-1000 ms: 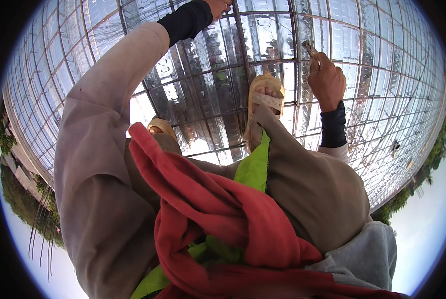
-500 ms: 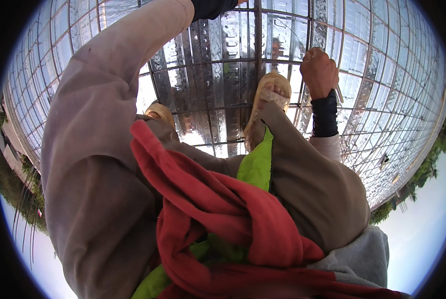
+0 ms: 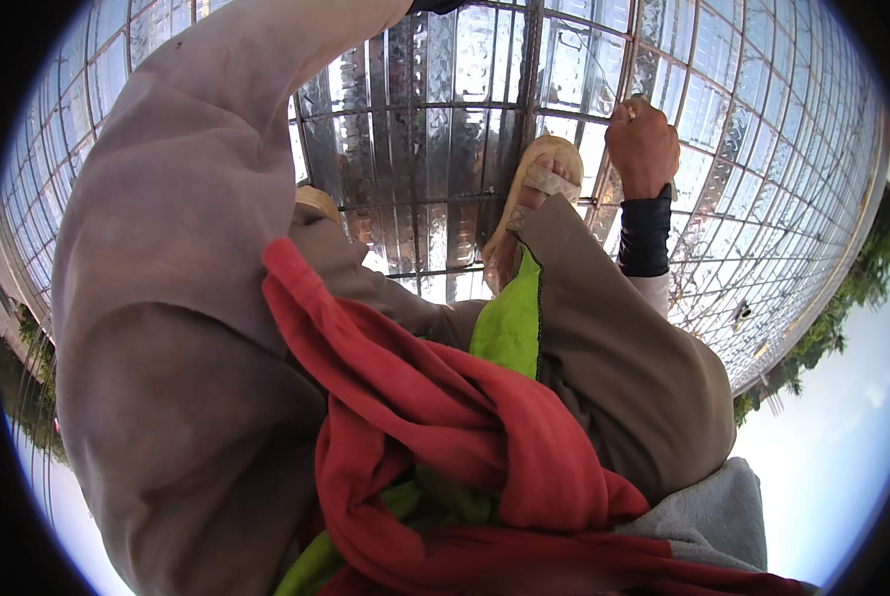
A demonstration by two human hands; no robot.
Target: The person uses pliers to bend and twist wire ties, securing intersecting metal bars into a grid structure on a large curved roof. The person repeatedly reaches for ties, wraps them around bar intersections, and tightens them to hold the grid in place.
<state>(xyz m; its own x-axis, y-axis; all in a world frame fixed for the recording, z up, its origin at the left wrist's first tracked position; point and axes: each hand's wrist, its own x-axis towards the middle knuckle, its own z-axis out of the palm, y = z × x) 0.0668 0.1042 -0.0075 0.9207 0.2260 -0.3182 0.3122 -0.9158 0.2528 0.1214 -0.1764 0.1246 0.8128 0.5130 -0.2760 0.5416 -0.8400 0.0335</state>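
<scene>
The left sleeve (image 3: 186, 129) crosses the upper edge; I cannot tell the left hand's fingers. Rightward, over the bar grid (image 3: 532, 50), the right hand (image 3: 645, 151) curls closed, apparently around a mostly hidden tool (image 3: 639, 96).

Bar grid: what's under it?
Shiny ribbed sheeting shows through the openings of the grid. The right hand and right sandal cover patches of it; whatever lies beneath the sheeting can't be seen.

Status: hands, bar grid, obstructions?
Left hand out of frame, dark cuff showing. Right hand closed on mostly hidden tool, over bar grid. Sandal close by, possible obstruction.
</scene>
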